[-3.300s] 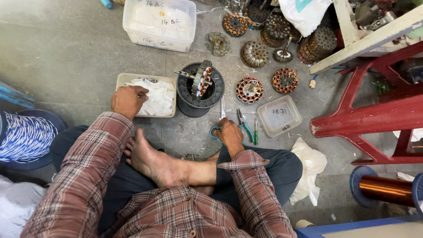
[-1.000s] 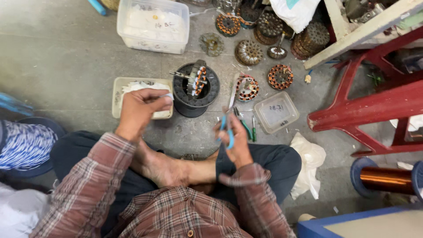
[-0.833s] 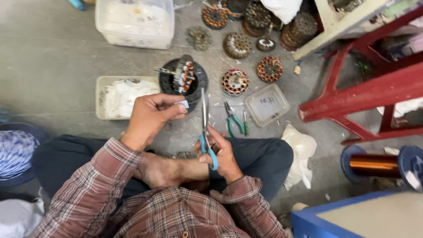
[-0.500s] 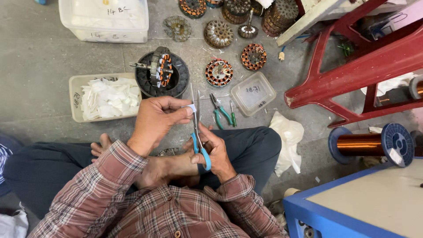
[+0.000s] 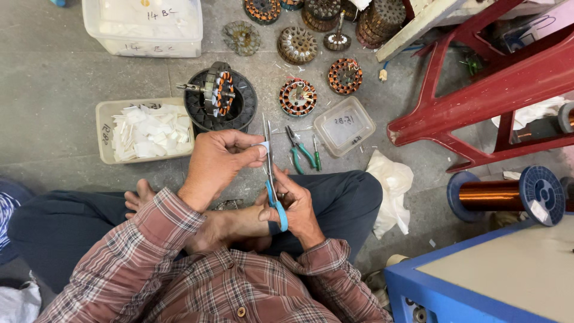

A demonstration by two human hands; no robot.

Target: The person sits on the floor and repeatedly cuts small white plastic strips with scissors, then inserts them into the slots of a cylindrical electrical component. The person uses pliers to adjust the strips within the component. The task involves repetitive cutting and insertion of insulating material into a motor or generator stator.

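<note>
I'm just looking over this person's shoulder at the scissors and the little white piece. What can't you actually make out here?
- White piece: mostly hidden by the left hand's fingertips; its shape is unclear.
- Scissors: the right hand covers part of the blue handles; whether the blades are parted is too fine to tell.
- Copper wire spool: its right part is cut off by the frame edge.
- Clear bin: cut off by the top edge.

Soft, even daylight; the picture is sharp. Faint shadows lie under the fingers [image 5: 254, 149]. No glare.
</note>
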